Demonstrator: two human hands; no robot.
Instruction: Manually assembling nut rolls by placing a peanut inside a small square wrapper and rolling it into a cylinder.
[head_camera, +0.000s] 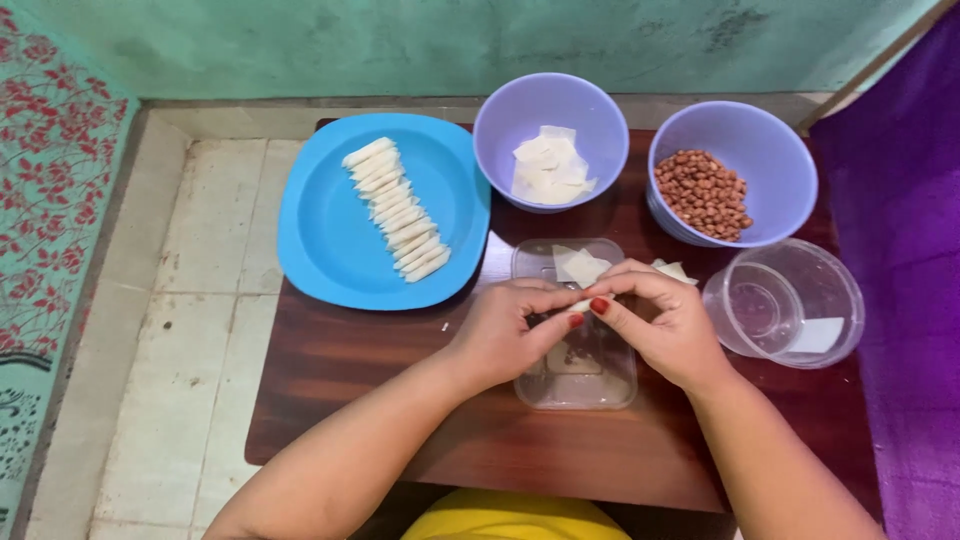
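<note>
1. Pinching a small pale dough wrapper (580, 304) between both sets of fingertips, the left hand (505, 335) and right hand (665, 325) meet right over a clear rectangular lid (590, 385) on the dark wooden table (340, 370). Both hands are closed on that one little piece, thumbs and forefingers doing the work

2. Handling-wise I'd guess it's super light, thin and floppy, probably a bit tacky and easy to tear, so a soft pinch at the edges or ends looks like the way to hold it rather than squeezing the middle

3. Just beyond the fingertips, another flat square of wrapper (580, 266) lies on the far end of the clear lid, and one more pale bit (672, 270) peeks out behind the right hand

4. Further out from the grip: a purple bowl (551, 110) with a stack of wrapper squares (548, 165), and off to the right of that a second purple bowl (770, 140) with peanuts (703, 193)

5. Out to the left of the grip sits a blue plate (320, 230) with a neat row of finished rolls (395, 210)

6. Right beside the right hand is a clear round tub (790, 300), close enough that a knuckle could bump it. Nothing else crowds the hands, can't tell if there's filling inside the piece being held
</note>
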